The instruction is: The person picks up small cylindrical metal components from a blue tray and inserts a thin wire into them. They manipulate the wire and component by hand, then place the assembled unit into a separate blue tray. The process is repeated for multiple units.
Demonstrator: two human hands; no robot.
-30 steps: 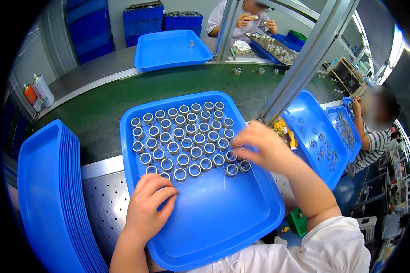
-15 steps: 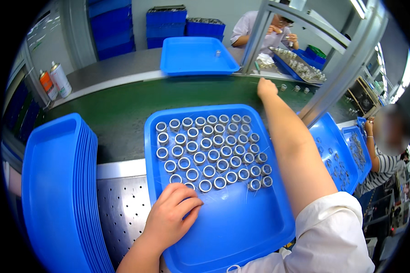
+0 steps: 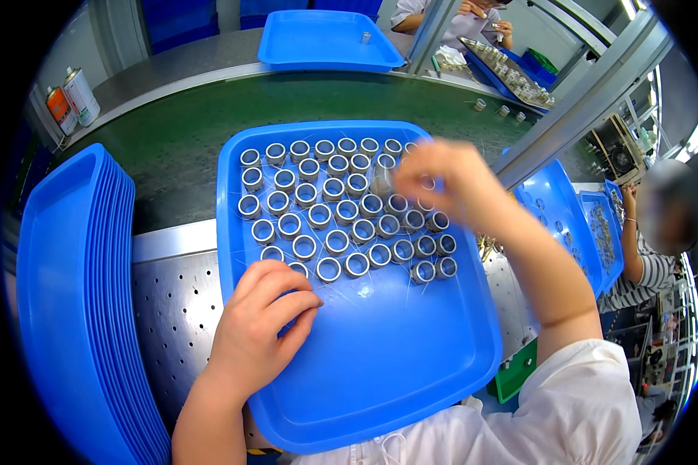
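Observation:
A blue tray lies in front of me with rows of short metal rings standing in its far part, thin clear strands among them. My left hand is over the tray's left side, beside the nearest rings. Its fingers are curled and the fingertips and thumb are drawn together; anything between them is too small to make out. Over the far right rings, my right hand is smeared by motion. At its fingertips is a blurred metal ring, which it appears to hold.
Left stands a stack of blue trays. Beyond the green belt are another blue tray and spray cans. A metal post rises at right. Several small parts sit on the belt; two co-workers sit farther off.
My right hand has come back from the belt to above the ring-filled tray, with a blurred ring at its fingertips. My left hand keeps its place by the nearest rings. The view has tilted downward.

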